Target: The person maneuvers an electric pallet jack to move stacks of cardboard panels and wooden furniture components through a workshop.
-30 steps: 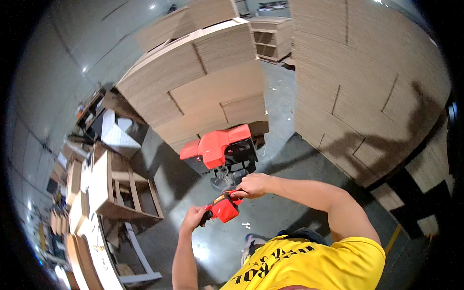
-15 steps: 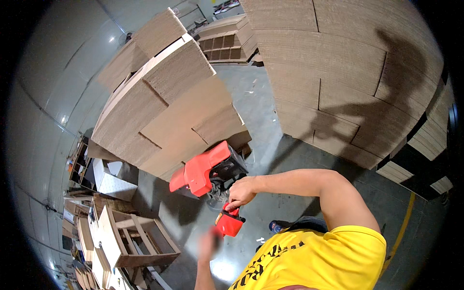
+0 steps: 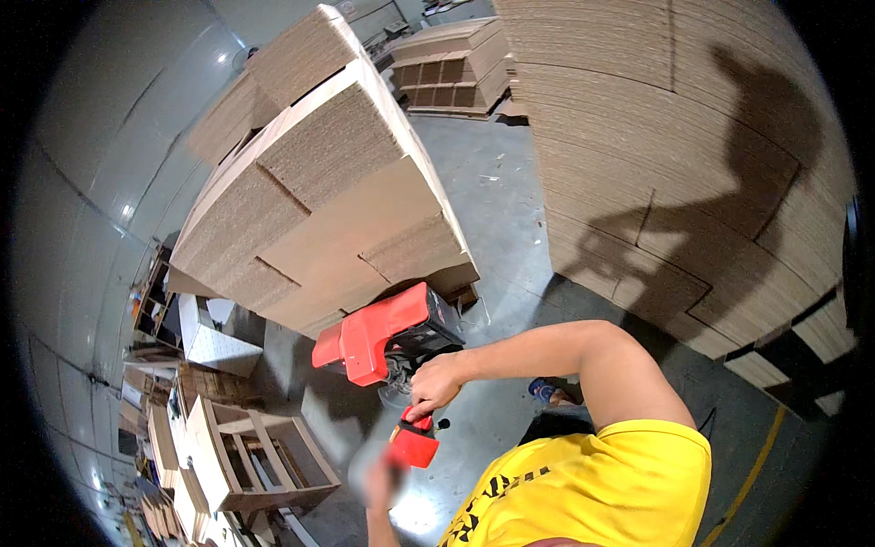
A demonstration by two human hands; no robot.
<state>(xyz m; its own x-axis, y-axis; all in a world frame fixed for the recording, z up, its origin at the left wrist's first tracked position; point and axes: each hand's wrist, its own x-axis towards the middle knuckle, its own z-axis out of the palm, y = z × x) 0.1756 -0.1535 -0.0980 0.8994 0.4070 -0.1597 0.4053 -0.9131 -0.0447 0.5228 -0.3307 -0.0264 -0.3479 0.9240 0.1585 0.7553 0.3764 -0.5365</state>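
A red electric pallet truck (image 3: 374,333) with a black side stands in front of me, close against a tall stack of boards (image 3: 319,228). Its red and black control handle (image 3: 417,448) juts toward my body. My right hand (image 3: 436,383) is closed over the top of this handle, the arm reaching across from the right. My left hand (image 3: 377,479) is at the handle's left end; motion smears its fingers, so their grip cannot be made out.
Another tall board stack (image 3: 620,164) rises on the right, carrying my shadow. A wooden frame (image 3: 264,447) stands at lower left near a white panel (image 3: 214,337). Farther back lies a lower stack (image 3: 451,68). A yellow floor line (image 3: 752,474) runs at lower right.
Both hands and the control handle have shifted a little left and down in the view. The right-hand stack looks nearer, and my foot has changed position.
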